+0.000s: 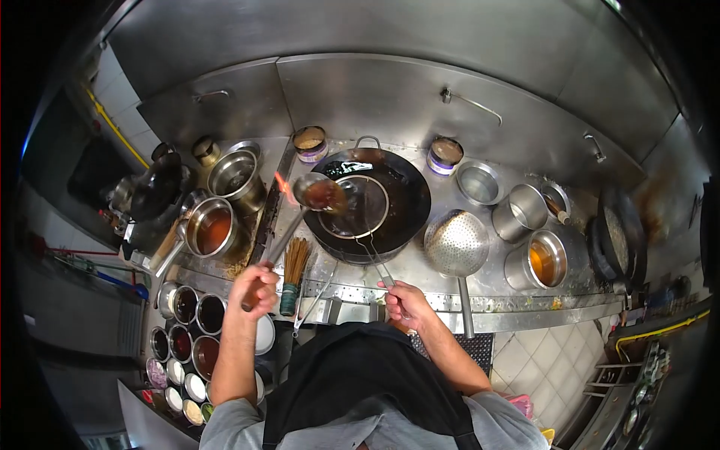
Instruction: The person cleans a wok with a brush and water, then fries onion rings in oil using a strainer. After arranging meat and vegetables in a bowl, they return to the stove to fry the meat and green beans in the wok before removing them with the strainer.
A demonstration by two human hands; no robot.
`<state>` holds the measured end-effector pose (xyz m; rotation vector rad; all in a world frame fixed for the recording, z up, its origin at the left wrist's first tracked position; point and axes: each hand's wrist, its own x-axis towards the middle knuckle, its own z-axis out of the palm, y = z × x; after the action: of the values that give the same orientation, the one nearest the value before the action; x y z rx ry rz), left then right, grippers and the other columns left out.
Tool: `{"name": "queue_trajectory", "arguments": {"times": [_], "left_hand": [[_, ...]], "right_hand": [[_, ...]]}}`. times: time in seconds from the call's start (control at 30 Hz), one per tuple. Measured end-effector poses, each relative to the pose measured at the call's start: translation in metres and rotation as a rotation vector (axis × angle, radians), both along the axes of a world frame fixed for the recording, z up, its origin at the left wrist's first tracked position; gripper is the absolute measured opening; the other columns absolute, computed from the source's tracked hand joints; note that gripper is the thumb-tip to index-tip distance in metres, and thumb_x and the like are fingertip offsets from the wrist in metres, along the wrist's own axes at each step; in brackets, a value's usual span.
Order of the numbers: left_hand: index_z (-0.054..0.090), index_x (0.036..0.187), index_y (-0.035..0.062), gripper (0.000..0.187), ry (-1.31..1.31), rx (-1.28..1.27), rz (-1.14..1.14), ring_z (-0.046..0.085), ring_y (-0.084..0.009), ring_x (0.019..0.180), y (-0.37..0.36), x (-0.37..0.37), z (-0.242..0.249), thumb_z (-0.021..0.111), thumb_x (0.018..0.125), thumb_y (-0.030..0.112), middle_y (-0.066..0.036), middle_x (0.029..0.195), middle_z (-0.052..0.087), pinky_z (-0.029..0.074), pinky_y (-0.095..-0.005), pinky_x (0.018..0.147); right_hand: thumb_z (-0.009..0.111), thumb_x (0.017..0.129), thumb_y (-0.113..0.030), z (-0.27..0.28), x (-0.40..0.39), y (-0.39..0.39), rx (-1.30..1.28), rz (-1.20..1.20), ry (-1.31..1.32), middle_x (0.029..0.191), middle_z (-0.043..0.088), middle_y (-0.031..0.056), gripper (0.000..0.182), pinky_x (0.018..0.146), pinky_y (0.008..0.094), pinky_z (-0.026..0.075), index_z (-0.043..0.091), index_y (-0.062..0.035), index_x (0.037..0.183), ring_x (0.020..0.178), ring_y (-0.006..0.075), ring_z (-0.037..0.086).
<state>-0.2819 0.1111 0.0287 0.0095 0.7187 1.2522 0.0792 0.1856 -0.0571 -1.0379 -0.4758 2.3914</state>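
Black cloth apron [337, 382] and grey short sleeves are closest to me, on a person at six o'clock, facing a stainless-steel cooking counter [289, 225]. Right ahead, at twelve, sits a wide black metal wok [409, 199] with a looped handle on its far rim.

The left hand [256, 289] is closed around the long grey handle of a round metal ladle [324, 195]. The ladle's bowl, holding reddish-brown liquid, hangs over the wok's nine o'clock side, and an orange flame [284, 187] licks up just beside it. The right hand [407, 303] grips the slim metal handle of a round, hoop-rimmed strainer [355, 208], whose head is within the wok. From here I can't tell whether ladle and strainer touch.

Around the wok, a bundled bamboo brush with a green-bound base [295, 271] stands at seven to eight o'clock, and a big perforated steel skimmer [456, 244] rests at four. Purple-labelled round tubs sit near the rim, one [310, 144] between ten and eleven, the other [445, 155] at two. Farther off, a steel pot of reddish-brown liquid [210, 229] stands between eight and nine, and a steel pot of amber liquid [537, 259] between three and four.
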Motion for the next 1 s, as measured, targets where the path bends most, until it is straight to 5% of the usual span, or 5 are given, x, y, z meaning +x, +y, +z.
{"name": "queue_trajectory", "arguments": {"times": [0.17,0.4,0.47,0.73,1.0], "left_hand": [[0.012,0.152,0.0078,0.081,0.553,-0.046,-0.244,0.048,-0.0162,0.040,-0.001,0.039,-0.017,0.050,0.081,0.003,-0.006,0.067,0.052,0.041,-0.0297,0.035],[0.026,0.149,0.0052,0.074,1.226,0.060,-0.406,0.056,-0.0182,0.050,-0.025,0.042,-0.052,0.053,0.080,0.007,-0.008,0.073,0.058,0.047,-0.0321,0.046],[0.027,0.149,0.0057,0.074,1.845,0.290,-0.328,0.057,-0.0162,0.053,-0.033,0.034,-0.108,0.054,0.080,0.007,-0.008,0.074,0.058,0.047,-0.0315,0.048],[0.029,0.145,0.0001,0.070,0.821,0.086,-0.295,0.052,-0.0161,0.046,-0.045,0.026,-0.113,0.053,0.079,0.002,-0.006,0.069,0.055,0.043,-0.0309,0.042],[0.023,0.147,0.0011,0.073,0.699,0.121,-0.349,0.052,-0.0146,0.048,-0.051,0.023,-0.121,0.053,0.081,0.003,-0.004,0.071,0.053,0.043,-0.0289,0.042]], "right_hand": [[0.044,0.096,-0.009,-0.001,0.005,-0.005,0.083,-0.043,-0.104,0.064,0.043,-0.0010,0.022,0.040,0.0243,0.032,0.052,-0.0037,0.116,0.046,0.0091,0.039],[0.045,0.095,-0.009,0.010,0.002,-0.014,0.140,-0.216,-0.202,0.063,0.046,0.0015,0.022,0.039,0.0261,0.032,0.051,-0.0036,0.117,0.045,0.0109,0.039],[0.045,0.096,-0.009,0.020,-0.009,-0.013,0.154,-0.215,-0.255,0.062,0.046,0.0012,0.023,0.038,0.0260,0.032,0.050,-0.0036,0.117,0.044,0.0107,0.039],[0.043,0.099,-0.012,0.068,-0.123,0.013,0.305,-0.112,-0.156,0.061,0.041,-0.0023,0.022,0.037,0.0250,0.031,0.052,-0.0079,0.119,0.042,0.0091,0.037],[0.055,0.096,-0.019,0.012,-0.321,0.066,0.168,0.188,0.135,0.064,0.048,-0.0050,0.013,0.041,0.0248,0.030,0.054,-0.0129,0.107,0.046,0.0082,0.038]]}}
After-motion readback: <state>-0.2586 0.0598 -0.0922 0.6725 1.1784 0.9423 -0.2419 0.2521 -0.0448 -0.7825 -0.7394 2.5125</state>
